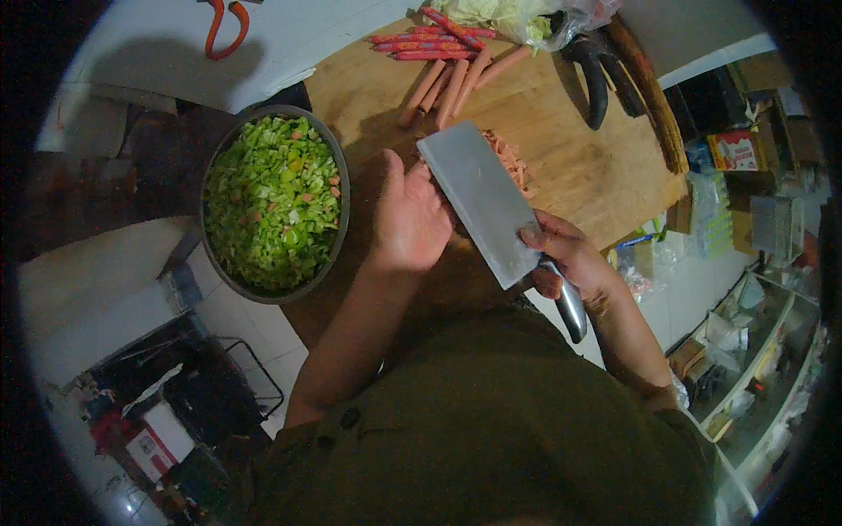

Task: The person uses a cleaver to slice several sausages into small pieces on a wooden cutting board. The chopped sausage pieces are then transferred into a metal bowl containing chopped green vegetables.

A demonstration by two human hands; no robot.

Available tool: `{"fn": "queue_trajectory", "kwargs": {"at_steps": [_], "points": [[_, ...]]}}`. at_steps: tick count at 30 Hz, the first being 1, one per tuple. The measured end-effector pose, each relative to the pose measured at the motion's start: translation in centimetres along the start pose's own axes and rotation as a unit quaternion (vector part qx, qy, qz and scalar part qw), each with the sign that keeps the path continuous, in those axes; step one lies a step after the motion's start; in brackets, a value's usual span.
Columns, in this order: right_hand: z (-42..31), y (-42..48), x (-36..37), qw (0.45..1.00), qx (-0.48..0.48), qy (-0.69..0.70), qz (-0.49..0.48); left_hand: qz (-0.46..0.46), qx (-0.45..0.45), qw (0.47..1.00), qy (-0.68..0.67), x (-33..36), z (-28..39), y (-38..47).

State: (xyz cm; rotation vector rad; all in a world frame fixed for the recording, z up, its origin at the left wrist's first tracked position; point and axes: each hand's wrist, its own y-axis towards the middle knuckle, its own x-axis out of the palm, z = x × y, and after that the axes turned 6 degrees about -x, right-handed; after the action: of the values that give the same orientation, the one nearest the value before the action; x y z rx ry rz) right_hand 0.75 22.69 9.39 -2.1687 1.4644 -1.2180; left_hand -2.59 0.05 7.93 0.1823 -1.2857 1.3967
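Note:
My right hand grips a metal cleaver near the base of its broad blade, its steel handle pointing down towards me. Just left of the blade, my left hand is turned palm up, its fingertips partly hidden at the blade's edge. Cut pink sausage pieces lie on the wooden board, partly behind the cleaver. Several peeled sausages lie beyond it, beside sausages in red wrappers. To the left, a round metal bowl holds chopped green vegetables with some pink pieces.
Leafy cabbage in a clear plastic bag lies at the board's far edge. Dark curved handles and a long wooden stick lie at the right. Shelves with packages stand at the lower right; a black-framed chair is at lower left.

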Motion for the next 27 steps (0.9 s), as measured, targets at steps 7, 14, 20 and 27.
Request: {"fn": "queue_trajectory", "kwargs": {"at_steps": [7,14,20,27], "points": [[-1.2,3.2,1.3,0.996,-0.050,-0.072,-0.023,-0.018,0.038,0.997,0.062,-0.1,0.7,-0.7],[-1.9,5.2,2.1,0.993,-0.086,-0.074,0.015,0.030,0.033,0.999,0.028,-0.7,-0.6,-0.4],[-2.2,6.9,1.8,0.989,-0.117,-0.076,0.042,-0.031,0.029,0.999,-0.001,-0.9,-1.1,0.0],[-1.7,6.7,1.9,0.983,-0.139,-0.112,0.030,-0.029,-0.006,0.999,-0.019,-1.1,-1.2,0.4]]}}
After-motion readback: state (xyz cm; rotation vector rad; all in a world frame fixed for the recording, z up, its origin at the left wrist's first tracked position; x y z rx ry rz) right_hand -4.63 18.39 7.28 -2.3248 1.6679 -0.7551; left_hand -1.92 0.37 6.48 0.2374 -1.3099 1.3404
